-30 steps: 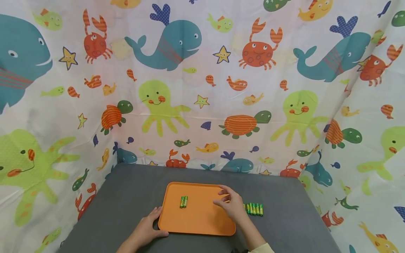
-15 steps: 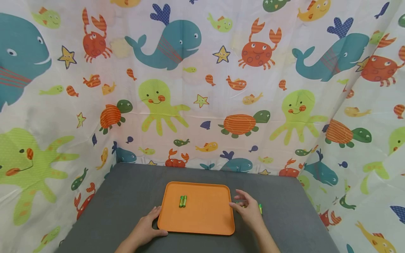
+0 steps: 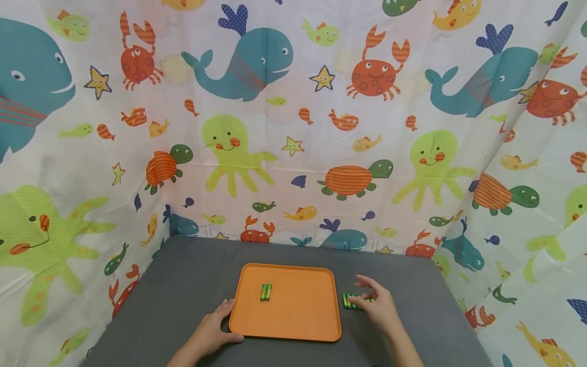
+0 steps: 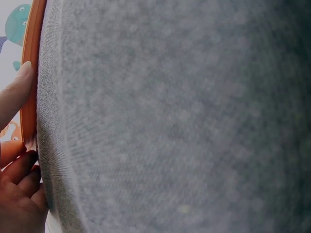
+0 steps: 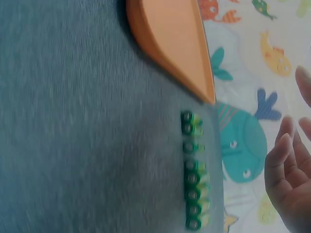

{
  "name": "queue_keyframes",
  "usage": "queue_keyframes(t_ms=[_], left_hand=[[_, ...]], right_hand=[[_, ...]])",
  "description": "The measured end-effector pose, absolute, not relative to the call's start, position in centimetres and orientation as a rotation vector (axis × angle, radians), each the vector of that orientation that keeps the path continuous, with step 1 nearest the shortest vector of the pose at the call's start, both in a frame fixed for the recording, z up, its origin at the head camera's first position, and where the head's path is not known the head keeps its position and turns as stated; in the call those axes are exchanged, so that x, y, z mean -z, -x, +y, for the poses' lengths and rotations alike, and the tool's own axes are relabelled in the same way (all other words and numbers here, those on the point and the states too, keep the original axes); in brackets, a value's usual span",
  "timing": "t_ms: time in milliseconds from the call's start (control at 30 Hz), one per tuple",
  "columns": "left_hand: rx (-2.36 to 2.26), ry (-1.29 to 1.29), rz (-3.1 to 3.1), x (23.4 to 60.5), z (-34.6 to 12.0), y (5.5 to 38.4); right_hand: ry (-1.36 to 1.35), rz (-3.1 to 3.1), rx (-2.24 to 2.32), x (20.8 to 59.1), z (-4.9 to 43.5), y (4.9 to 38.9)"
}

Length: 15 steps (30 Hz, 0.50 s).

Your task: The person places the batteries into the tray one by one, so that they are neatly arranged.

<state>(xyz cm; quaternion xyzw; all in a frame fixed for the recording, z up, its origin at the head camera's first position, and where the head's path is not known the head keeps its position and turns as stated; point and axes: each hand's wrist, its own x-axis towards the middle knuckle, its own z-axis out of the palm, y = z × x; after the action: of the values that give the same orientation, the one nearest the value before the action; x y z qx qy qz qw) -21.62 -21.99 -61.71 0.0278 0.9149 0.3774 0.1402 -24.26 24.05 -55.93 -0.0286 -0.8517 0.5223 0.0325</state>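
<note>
An orange tray [image 3: 298, 316] lies on the grey surface. My left hand [image 3: 211, 329] holds it at the near left corner, thumb at the front edge and fingers along the left side. The left wrist view shows that thumb against the tray rim [image 4: 30, 111]. Two green-and-yellow batteries [image 3: 263, 292] lie side by side on the tray, left of its middle. To the tray's right, several more batteries [image 3: 346, 302] lie in a row, partly hidden by my right hand [image 3: 381, 310]. Its fingers are spread over the row, and nothing shows between them.
In the right wrist view the row of batteries [image 5: 193, 178] lies beyond the tray's corner [image 5: 194, 82], with small gaps in the row. A white curtain [image 3: 293, 193] printed with sea animals closes off the grey tabletop [image 3: 202, 270] at the back and both sides.
My right hand has moved right, from over the tray's right edge to over the row of batteries. The left hand, the tray and the two batteries on it stay in place.
</note>
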Motion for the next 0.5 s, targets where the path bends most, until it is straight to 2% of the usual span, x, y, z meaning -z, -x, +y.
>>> queue_keyframes(t_ms=[500], left_hand=[[-1.072, -0.055, 2.623, 61.9, -22.0, 21.8]], right_hand=[[0.280, -2.796, -1.475, 58.0, 29.3, 24.3]])
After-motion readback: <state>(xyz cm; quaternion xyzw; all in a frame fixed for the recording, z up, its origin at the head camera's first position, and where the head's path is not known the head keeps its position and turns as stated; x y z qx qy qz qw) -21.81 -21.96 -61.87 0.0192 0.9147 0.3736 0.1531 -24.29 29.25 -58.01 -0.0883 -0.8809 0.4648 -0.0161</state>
